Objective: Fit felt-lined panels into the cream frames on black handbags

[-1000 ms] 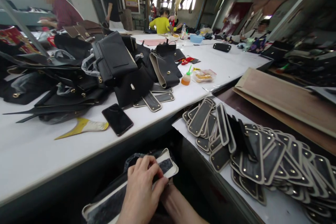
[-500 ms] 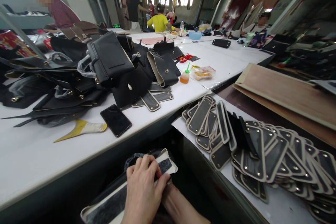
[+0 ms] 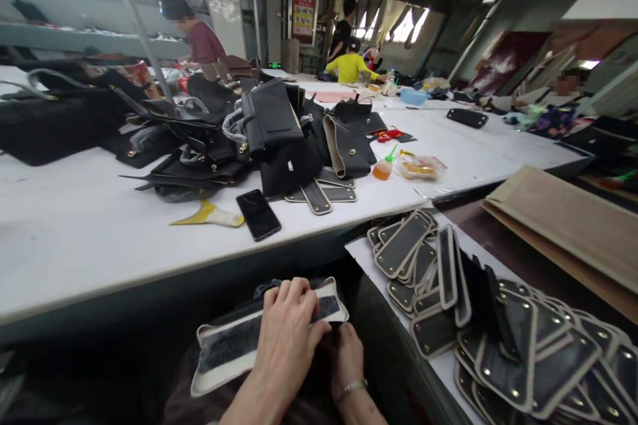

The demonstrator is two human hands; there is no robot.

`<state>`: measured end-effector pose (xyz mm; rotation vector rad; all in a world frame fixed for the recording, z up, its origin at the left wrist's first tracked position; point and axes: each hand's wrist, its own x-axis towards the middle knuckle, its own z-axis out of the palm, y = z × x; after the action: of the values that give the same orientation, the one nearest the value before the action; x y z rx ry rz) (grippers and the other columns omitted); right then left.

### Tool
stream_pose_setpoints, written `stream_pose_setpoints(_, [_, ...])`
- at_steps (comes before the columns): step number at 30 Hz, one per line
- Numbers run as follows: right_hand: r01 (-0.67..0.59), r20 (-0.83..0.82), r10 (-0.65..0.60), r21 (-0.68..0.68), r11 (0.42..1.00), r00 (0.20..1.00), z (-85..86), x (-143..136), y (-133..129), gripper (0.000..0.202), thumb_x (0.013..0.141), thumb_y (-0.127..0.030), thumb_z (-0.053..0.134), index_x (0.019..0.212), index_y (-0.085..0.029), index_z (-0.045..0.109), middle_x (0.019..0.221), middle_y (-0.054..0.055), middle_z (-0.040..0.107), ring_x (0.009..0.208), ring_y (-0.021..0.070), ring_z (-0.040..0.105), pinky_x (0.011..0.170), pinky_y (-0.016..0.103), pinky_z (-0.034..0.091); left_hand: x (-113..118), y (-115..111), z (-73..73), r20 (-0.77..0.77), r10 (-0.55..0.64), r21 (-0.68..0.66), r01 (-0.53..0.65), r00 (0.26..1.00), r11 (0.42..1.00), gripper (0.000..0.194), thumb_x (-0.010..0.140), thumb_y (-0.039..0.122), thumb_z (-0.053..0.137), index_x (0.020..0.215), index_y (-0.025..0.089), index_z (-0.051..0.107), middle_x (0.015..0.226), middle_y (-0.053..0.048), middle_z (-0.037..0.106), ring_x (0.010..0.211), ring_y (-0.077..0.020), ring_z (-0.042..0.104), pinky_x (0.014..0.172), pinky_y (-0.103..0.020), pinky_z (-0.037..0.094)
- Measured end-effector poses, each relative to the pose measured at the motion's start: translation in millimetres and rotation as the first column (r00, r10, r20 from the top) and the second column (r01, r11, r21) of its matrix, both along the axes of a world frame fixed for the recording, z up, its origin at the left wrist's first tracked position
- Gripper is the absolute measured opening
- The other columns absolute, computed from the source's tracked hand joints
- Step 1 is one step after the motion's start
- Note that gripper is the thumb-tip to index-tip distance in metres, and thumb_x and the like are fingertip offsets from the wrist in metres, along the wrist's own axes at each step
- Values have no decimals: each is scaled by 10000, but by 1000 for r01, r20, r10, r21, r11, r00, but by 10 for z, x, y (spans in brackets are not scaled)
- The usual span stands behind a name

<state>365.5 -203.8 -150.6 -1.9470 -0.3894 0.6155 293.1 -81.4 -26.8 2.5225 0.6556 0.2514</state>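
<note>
Below the table edge, low in the head view, is a black handbag (image 3: 224, 343) with its base turned up. The base shows a pale cream border around a dark strip. My left hand (image 3: 289, 325) lies across it, fingers curled over the far edge and thumb pressed on the near side. At the near right corner my right hand (image 3: 347, 353), with a band at the wrist, grips the bag's edge; its fingertips are partly hidden beneath. The rest of the bag is lost in shadow.
Black handbags (image 3: 272, 119) pile on the white table (image 3: 100, 239), near a phone (image 3: 258, 214), a yellow piece (image 3: 209, 214) and a glue bottle (image 3: 383, 167). Studded base panels (image 3: 508, 345) heap at right beside brown board (image 3: 563, 226). Several people work farther back.
The view has swung left and up, so the table things sit farther right. The bag has turned to lie more level, and more of its left end shows. Both hands stay on it.
</note>
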Motion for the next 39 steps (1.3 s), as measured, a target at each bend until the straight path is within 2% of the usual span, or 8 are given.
stream_pose_setpoints(4, [99,396,-124,83,992,910,103,-106,-389,339,995,-401,349,1076,-188,600,1089,137,650,1051,291,610,914,461,508,-140,-19,-49,13,43,8,-43,999,999,120,807,273,710,768,222,608,927,-6,618,914,-228,531,816,-395,322])
stream_pose_setpoints(11, [-271,952,153,-80,959,264,296,-308,-244,579,881,-86,506,1447,-155,400,1270,141,592,1224,296,514,999,462,434,-360,-8,-53,2,77,30,-78,997,997,95,882,193,582,794,213,610,875,-12,631,888,-228,533,789,-385,327])
stream_pose_setpoints(21, [-295,951,113,-24,955,288,277,-617,7,586,903,-87,504,1468,-144,361,1276,155,560,1241,309,476,1029,503,390,-822,28,-222,190,156,40,-167,969,985,87,882,196,587,804,222,614,837,6,638,846,-210,568,804,-384,311])
stream_pose_setpoints(25, [-348,972,105,-26,937,210,321,-652,92,534,906,-75,500,1431,-68,404,1245,175,560,1205,305,500,1027,473,382,-1245,111,-469,539,300,-27,-340,787,940,191,812,228,693,992,276,654,1029,-1,646,993,-218,576,922,-364,332])
stream_pose_setpoints(27, [-363,972,123,-43,931,201,307,-670,114,547,897,-74,513,1432,-61,399,1245,177,557,1204,310,499,1031,477,380,-1432,144,-663,527,670,-468,-480,523,742,162,816,258,685,976,256,658,1077,-13,639,1069,-227,563,968,-336,368])
stream_pose_setpoints(30, [-387,974,146,-69,920,173,251,-726,135,560,887,-90,541,1429,-56,406,1258,183,550,1202,322,501,1031,484,388,-1497,150,-995,-170,972,-965,-227,164,-131,61,881,251,607,917,215,641,996,-11,680,998,-190,624,918,-278,449])
stream_pose_setpoints(32, [-378,973,140,-61,924,185,208,-782,151,548,898,-107,539,1430,-78,414,1264,181,547,1193,326,509,1027,497,393,-1386,127,-1184,-459,862,-886,-36,216,-463,100,911,211,550,901,169,640,893,-50,706,841,-197,674,815,-310,512])
stream_pose_setpoints(39, [-372,974,85,0,928,212,167,-918,245,512,920,-117,520,1426,-119,436,1214,173,574,1152,327,531,1006,516,395,-859,46,-1418,-497,820,-789,246,284,-563,150,859,204,551,926,121,655,770,-82,727,732,-258,701,717,-357,556])
